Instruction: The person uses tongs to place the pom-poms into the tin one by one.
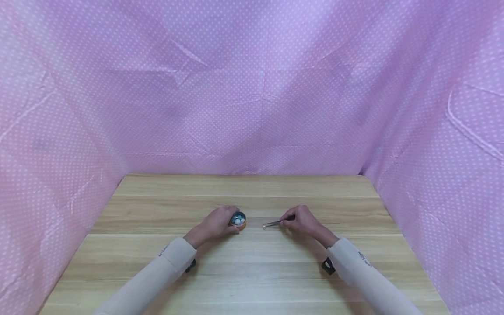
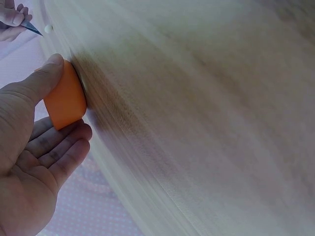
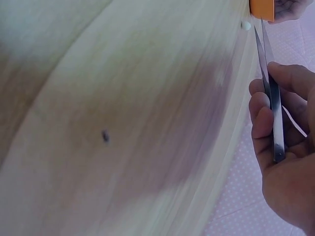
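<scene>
A small round orange container (image 1: 243, 226) stands on the table, with several white and teal beads (image 1: 238, 219) inside. My left hand (image 1: 217, 222) grips its side, thumb on one face and fingers on the other, as the left wrist view (image 2: 66, 98) shows. My right hand (image 1: 302, 221) pinches metal tweezers (image 3: 276, 115) between thumb and fingers, their tips pointing toward the container. Those tips stand slightly apart in the right wrist view. A single white bead (image 3: 246, 25) is close to the tips, near the table surface; whether they touch it, I cannot tell.
The wooden table (image 1: 252, 280) has its far edge against a pink dotted cloth (image 1: 252, 131), which also hangs on both sides. A small dark mark (image 3: 105, 136) shows on the wood in the right wrist view.
</scene>
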The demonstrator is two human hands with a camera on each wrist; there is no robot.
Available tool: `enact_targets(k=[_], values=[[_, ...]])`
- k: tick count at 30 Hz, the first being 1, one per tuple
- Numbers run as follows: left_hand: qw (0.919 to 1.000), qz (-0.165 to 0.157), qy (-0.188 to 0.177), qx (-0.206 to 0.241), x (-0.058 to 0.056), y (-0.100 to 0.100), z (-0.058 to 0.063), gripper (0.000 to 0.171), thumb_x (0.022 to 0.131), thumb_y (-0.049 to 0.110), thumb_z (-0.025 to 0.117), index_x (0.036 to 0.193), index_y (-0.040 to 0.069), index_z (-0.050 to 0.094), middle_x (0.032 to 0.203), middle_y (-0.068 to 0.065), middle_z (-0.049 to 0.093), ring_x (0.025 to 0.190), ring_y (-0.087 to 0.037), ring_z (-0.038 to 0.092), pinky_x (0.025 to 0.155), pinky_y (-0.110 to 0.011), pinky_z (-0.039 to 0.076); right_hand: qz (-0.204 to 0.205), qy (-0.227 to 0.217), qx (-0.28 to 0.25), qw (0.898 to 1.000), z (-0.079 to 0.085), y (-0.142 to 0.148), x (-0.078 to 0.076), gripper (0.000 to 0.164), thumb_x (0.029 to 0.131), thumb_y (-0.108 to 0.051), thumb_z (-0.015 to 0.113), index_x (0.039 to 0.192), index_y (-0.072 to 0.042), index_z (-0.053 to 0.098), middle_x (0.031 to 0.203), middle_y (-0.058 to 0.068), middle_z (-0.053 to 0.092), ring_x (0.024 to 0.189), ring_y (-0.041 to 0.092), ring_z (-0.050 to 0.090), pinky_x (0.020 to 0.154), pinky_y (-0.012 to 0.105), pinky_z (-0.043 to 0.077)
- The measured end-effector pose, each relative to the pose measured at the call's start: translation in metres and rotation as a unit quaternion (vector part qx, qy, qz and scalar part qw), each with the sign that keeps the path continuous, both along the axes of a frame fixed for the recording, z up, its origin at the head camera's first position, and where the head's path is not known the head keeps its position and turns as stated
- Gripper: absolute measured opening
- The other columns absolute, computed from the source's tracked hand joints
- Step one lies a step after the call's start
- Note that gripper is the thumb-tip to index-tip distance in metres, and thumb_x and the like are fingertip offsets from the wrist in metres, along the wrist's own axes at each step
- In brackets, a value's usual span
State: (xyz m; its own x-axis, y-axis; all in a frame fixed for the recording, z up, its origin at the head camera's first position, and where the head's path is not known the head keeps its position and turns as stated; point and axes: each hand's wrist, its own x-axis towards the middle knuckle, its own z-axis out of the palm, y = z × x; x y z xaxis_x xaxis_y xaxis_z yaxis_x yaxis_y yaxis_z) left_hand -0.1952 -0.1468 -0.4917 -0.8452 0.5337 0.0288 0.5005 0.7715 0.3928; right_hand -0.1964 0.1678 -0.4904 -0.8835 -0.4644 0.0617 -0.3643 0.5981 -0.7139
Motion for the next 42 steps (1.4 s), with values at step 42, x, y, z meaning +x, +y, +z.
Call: enact_targets(k=[42], values=[[0.9999, -0.013, 0.007, 0.008, -0.0033, -0.0024, -0.0007, 0.057, 0.079, 0.032, 0.083, 0.121, 0.003, 0.059, 0.107, -0.009, 0.069, 0.093, -0.016, 0.065, 0.079, -0.032, 0.056, 0.0, -0.02, 0.011, 1.0, 0.002, -0.0009, -0.0021, 0.005, 0.084, -0.009, 0.075, 0.088, -0.006, 0.078, 0.087, 0.006, 0.076, 0.07, 0.003, 0.058, 0.061, 0.017, 0.048]])
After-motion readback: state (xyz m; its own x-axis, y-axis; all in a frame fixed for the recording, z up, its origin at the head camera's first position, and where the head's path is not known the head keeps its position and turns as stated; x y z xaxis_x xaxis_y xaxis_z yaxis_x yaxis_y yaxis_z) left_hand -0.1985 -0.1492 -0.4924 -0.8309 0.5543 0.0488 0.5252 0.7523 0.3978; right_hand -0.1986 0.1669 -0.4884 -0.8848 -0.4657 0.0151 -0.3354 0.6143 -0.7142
